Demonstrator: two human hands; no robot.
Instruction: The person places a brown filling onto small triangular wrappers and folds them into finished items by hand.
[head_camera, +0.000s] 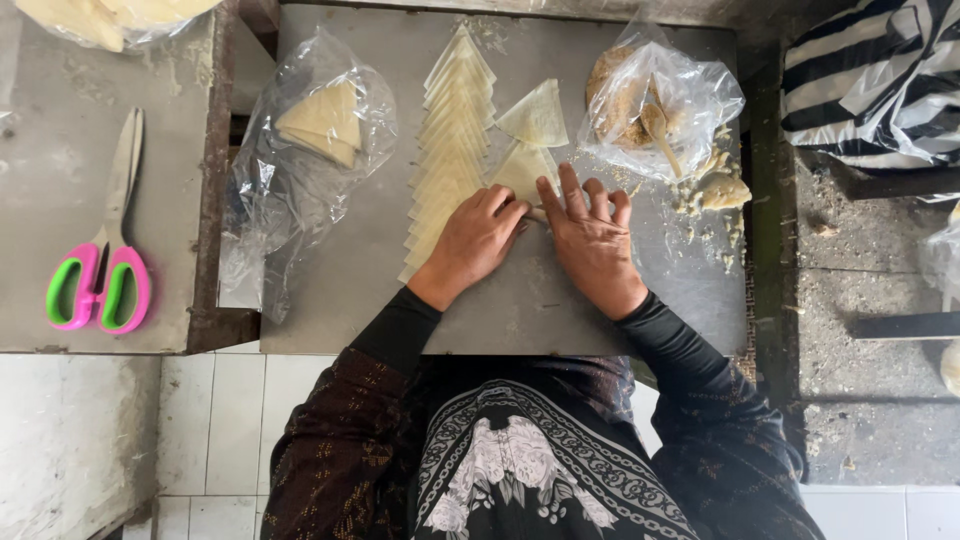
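On the surface (330, 290), both hands press one wrapper (522, 172). A stacked row of wrappers (452, 140) lies left of it, a bag (660, 100), probably of filling, right; scissors (100, 270) far left.

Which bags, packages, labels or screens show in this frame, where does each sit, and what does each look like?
Clear plastic bag: left part of the metal table, crumpled, holding pale triangular pastry sheets.
Clear filling bag: right rear of that table, open, holding brown crumbly filling and a spoon.
Clear corner bag: top left on the side table, pale sheets inside, partly cut off.
Striped bag: top right, black and white.
No labels or screens visible.
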